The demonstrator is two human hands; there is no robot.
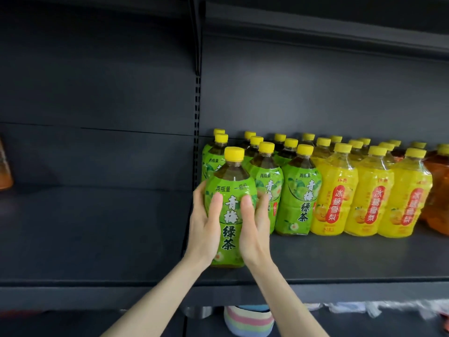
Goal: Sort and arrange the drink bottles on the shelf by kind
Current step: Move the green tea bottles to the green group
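- Orange drink bottle (4, 166) sits at the far left edge, blurred and half cut off by the frame.
- The left bay (97, 227) of the shelving is matt charcoal metal. Its back panel (97, 81) has the same dark tone, with a thin horizontal seam across it.
- A slotted upright (197, 105) runs down between that bay and the right one.
- The left hand (206, 222) grips the green tea bottle (229, 181) from its left side, thumb laid on the front of the label and fingertips curled round the far side.
- This bottle stands upright with a yellow cap, just right of the upright. It is in front of the leftmost green column and near the shelf's front edge. Whether its base touches the shelf I cannot tell.
- The right hand (255, 227) clasps the same bottle from the right, thumb on the label and fingers wrapped behind.
- Beneath the shelf, under the hands, a pastel striped thing (247, 322) shows, blurred.
- The green tea row (301, 198) stands behind and to the right, in columns running back to the panel.
- Yellow pear-drink bottles (335, 198) stand just beside them, three across the front and more behind, their film glinting.
- The shelf board (340, 259) in front of them is dark and dull, and another shelf (340, 35) hangs overhead.
- Crumpled clear plastic (364, 308) lies on the level below.
- Amber bottles (437, 190) close the row at the right edge, partly out of frame.
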